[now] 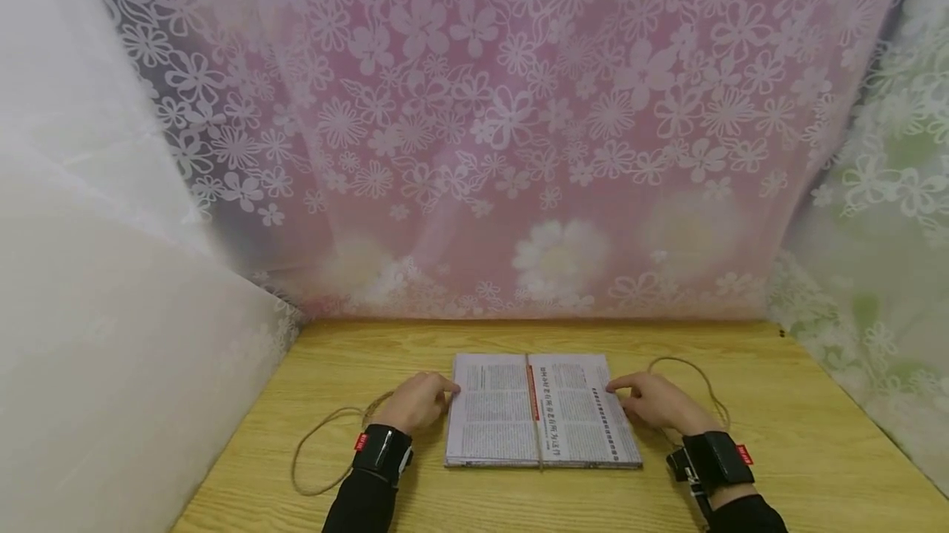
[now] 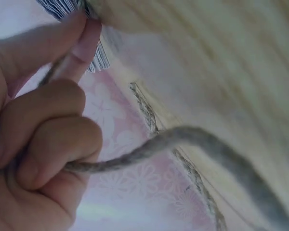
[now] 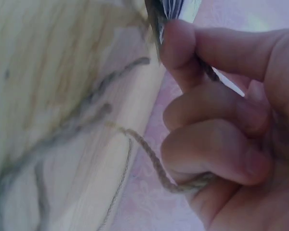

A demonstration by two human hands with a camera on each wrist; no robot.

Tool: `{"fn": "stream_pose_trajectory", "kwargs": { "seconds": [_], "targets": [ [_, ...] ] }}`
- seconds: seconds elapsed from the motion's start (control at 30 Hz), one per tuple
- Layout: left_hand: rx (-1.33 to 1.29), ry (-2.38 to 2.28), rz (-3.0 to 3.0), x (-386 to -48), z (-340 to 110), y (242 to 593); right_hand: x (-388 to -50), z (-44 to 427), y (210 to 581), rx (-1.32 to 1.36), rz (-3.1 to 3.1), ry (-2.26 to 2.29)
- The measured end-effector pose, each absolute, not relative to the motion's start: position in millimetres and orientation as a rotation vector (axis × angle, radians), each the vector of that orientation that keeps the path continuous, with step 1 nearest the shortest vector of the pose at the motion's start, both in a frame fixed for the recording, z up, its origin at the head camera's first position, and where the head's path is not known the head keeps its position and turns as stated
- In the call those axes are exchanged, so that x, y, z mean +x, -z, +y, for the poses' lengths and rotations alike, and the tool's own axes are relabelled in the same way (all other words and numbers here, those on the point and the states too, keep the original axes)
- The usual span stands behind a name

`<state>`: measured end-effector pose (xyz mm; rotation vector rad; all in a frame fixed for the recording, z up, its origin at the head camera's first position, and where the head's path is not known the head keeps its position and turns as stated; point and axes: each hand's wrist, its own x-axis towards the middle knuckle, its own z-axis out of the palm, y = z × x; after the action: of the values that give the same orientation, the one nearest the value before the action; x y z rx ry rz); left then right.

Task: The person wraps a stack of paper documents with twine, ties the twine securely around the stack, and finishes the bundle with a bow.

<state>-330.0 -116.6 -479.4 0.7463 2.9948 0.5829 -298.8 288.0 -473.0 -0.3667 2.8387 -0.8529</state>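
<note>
A flat stack of folded newspapers (image 1: 497, 422) lies on the table, with a strand of twine (image 1: 539, 437) running down across its middle. My left hand (image 1: 415, 403) is at the stack's left edge, thumb and forefinger together there. In the left wrist view, its lower fingers curl round a length of twine (image 2: 130, 156) that trails out over the table. At the right edge, my right hand (image 1: 662, 401) mirrors this, thumb and forefinger at the paper. The right wrist view has twine (image 3: 156, 166) held in its curled lower fingers. How the twine passes beneath the stack is hidden.
Loose twine loops (image 1: 294, 459) lie on the wooden table (image 1: 371, 343) to the left, and another twine loop (image 1: 704, 376) curves behind my right hand. A pink flowered curtain (image 1: 474, 187) hangs at the table's back edge, with pale sheets on both sides.
</note>
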Motion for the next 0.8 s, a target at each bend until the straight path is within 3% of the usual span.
{"fn": "stream_pose_trajectory", "kwargs": {
  "seconds": [0.8],
  "targets": [
    [0.715, -0.684, 2.947, -337.3, -127.2, 480.4, -299.8, 297.4, 471.9, -0.347, 2.921, 0.678]
  ]
}}
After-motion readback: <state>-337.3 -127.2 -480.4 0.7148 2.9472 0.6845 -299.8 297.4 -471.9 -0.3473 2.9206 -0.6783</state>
